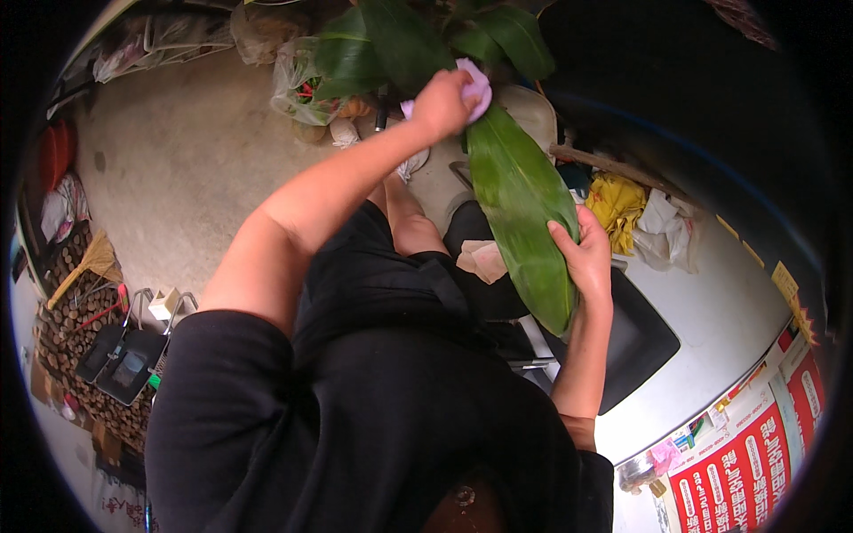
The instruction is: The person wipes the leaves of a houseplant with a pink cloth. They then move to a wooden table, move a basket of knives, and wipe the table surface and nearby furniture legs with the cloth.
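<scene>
A large, glossy green plant leaf (523, 200) hangs down in front of me, its broad tip end towards my body. Near its upper end, my left hand (448, 103) is closed around a light purple cloth (476, 90) that touches the leaf. The leaf's right edge is pinched by my right hand (586, 250), with the thumb on top and the other fingers behind. More dark green leaves of the potted plant (406, 46) spread above my left hand. Beneath the leaf, a crumpled beige paper or cloth piece (481, 261) is partly covered.
Clear plastic bags with produce (303, 83) lie on the floor beyond the plant. A wooden pole (613, 165) is near a yellow plastic bag (614, 203) at right. Stacked firewood (63, 326), a straw broom (93, 263) and a folding chair (133, 360) stand at left.
</scene>
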Tool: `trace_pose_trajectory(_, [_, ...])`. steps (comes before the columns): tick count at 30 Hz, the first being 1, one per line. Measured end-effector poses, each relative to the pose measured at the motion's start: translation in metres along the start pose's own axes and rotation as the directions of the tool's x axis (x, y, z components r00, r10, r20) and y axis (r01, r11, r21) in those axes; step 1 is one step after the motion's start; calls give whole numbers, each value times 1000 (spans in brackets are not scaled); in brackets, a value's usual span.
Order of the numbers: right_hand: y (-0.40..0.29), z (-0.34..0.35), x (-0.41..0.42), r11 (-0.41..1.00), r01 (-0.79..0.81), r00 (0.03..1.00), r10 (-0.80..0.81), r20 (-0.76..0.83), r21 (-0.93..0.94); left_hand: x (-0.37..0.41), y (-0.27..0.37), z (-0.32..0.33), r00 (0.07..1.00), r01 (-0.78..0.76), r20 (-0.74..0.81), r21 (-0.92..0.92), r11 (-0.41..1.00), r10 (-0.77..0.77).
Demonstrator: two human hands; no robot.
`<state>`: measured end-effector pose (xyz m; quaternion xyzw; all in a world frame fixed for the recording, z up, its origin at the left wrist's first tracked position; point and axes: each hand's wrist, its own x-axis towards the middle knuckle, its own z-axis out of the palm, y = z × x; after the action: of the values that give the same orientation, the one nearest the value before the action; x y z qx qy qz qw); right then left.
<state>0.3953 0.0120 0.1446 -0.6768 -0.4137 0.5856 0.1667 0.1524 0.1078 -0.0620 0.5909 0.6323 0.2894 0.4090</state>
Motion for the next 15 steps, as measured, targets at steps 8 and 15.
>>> trace_pose_trajectory(8, [-1,-4,4,999,-6,998,9,-56,54,-120,118,38,970,68,239,-434,898,42])
trace_pose_trajectory(15, [13,-19,5,976,-75,994,91,-69,202,-151,176,-11,902,-45,320,-598,800,290])
